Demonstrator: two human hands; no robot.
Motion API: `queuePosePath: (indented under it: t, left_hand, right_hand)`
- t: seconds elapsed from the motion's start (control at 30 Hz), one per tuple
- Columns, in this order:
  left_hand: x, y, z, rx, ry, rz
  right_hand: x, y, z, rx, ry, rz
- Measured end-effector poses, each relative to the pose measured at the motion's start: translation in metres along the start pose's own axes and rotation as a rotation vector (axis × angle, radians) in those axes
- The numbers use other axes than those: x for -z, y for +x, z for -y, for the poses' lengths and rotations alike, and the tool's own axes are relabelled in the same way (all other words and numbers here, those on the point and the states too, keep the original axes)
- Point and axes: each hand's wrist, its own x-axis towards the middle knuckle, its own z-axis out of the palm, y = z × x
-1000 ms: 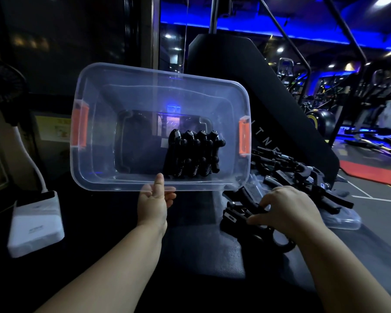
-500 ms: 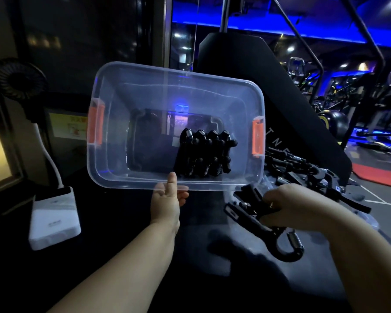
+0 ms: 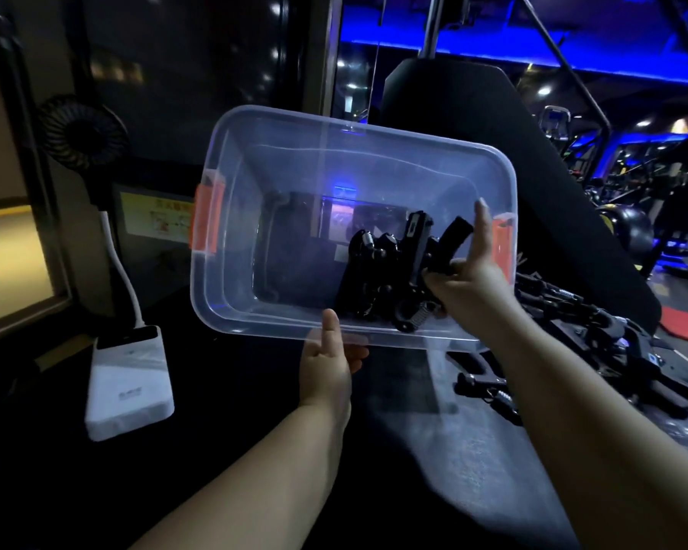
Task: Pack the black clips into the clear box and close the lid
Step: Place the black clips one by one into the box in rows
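Note:
The clear box [image 3: 294,160] with orange latches is tipped up with its opening facing me. My left hand [image 3: 328,369] grips its near rim from below, thumb inside the edge. Several black clips [image 3: 368,267] lie packed at the box's lower right. My right hand [image 3: 467,277] reaches into the box, shut on a black clip [image 3: 422,248] held just above the packed ones. More black clips [image 3: 596,339] lie heaped on the surface at the right, partly behind my right arm. I see no lid that I can tell apart.
A white power bank [image 3: 130,383] with a small black fan [image 3: 82,131] on a white stalk stands at the left. A dark padded surface [image 3: 433,450] lies under my arms. A black angled gym machine panel [image 3: 533,184] rises behind the box.
My right hand picked a clip off the pile at the right, lifted it and carried it left into the box. The box has tilted and shifted right in view.

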Motion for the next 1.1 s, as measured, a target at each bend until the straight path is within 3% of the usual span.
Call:
queuePosePath:
  t: [0.2, 0.6, 0.83, 1.1]
  left_hand:
    - [-0.002, 0.0, -0.002, 0.04, -0.092, 0.005]
    - [0.002, 0.008, 0.007, 0.026, -0.055, 0.016]
    - [0.003, 0.008, 0.004, 0.025, -0.115, 0.049]
    - [0.004, 0.002, 0.004, 0.021, -0.101, 0.053]
  right_hand:
    - [-0.06, 0.03, 0.001, 0.063, -0.376, 0.123]
    - [-0.103, 0.064, -0.002, -0.013, -0.713, 0.33]
    - [-0.118, 0.078, 0.008, 0.104, -0.983, 0.359]
    - [-0.117, 0.084, 0.002, 0.09, -0.749, 0.324]
